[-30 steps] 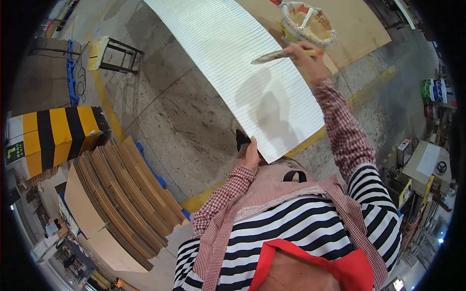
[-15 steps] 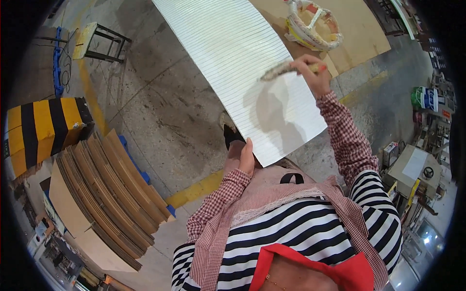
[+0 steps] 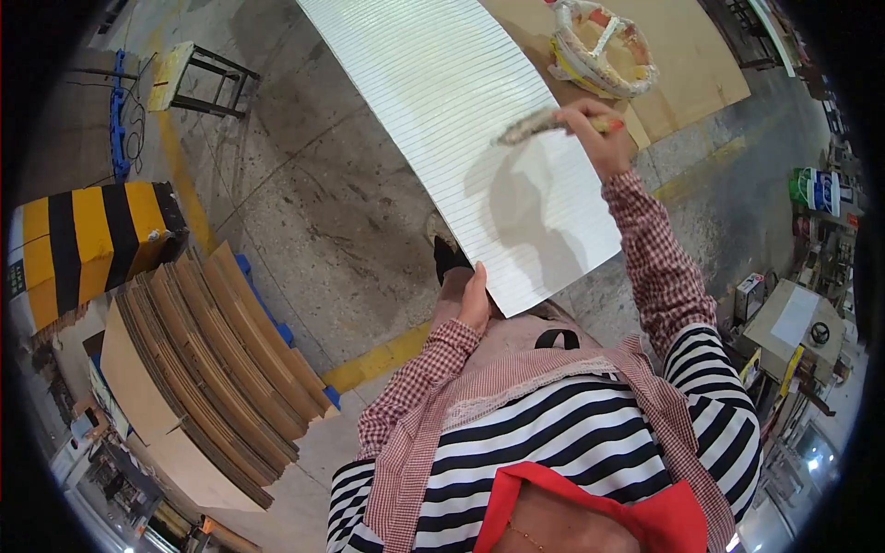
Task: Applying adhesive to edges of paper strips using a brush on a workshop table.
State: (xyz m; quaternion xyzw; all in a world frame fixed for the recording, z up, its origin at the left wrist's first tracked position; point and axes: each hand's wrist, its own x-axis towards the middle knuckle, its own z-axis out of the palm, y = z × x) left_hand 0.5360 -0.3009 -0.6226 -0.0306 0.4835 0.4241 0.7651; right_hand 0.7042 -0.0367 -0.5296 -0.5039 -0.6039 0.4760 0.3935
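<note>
A long white board (image 3: 442, 101) with fine ridged lines across it stretches from my body toward the top of the view. My left hand (image 3: 475, 302) grips its near left edge by the corner; the fingers underneath are hidden. In my right hand (image 3: 597, 136) is a brush (image 3: 530, 127), its bristle end clotted with pale residue and pointing left over the board. Whether the bristles touch the surface I cannot tell. Shadows of my arm and the brush fall on the board.
Beyond my right hand, a bucket (image 3: 564, 63) with a crusted rim and a crossbar stands on brown sheeting (image 3: 701, 83). Stacked cardboard (image 3: 198, 359) and a yellow-black striped block (image 3: 92, 244) are at left, a small stool (image 3: 175, 78) farther off. Machinery (image 3: 793, 323) lines the right.
Both hands keep their grips. The brush has shifted slightly over the same part of the board, and the whole view has moved a little.
</note>
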